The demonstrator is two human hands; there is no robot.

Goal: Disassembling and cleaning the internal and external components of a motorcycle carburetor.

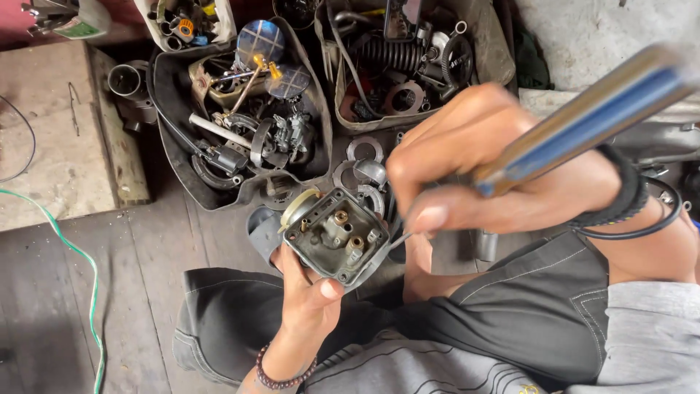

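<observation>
Dark, worn wooden floorboards (146, 255) carry our workspace, seen from above as we sit with grey shorts (539, 306) over our knees. Our left hand (306, 295), a beaded bracelet (281, 379) at its wrist, is closed around a grey cast-metal carburettor body with brass jets (337, 235), cupping it from below with the thumb pressed on its near rim and the open side facing up. Our right hand (481, 168), just to the right of it and slightly higher, grips a screwdriver with a blue and yellow striped handle (583, 117); its thin metal shaft (399, 241) slants down to the carburettor's right edge, though we cannot tell whether the tip touches. 2 black bands (634, 204) ring the right wrist. Beyond both hands sit 2 open black tubs of greasy metal parts (240, 124), with flat steel washers (364, 149) lying loose between them. Far to the left of our left hand, a green cable (80, 263) trails across the boards.
</observation>
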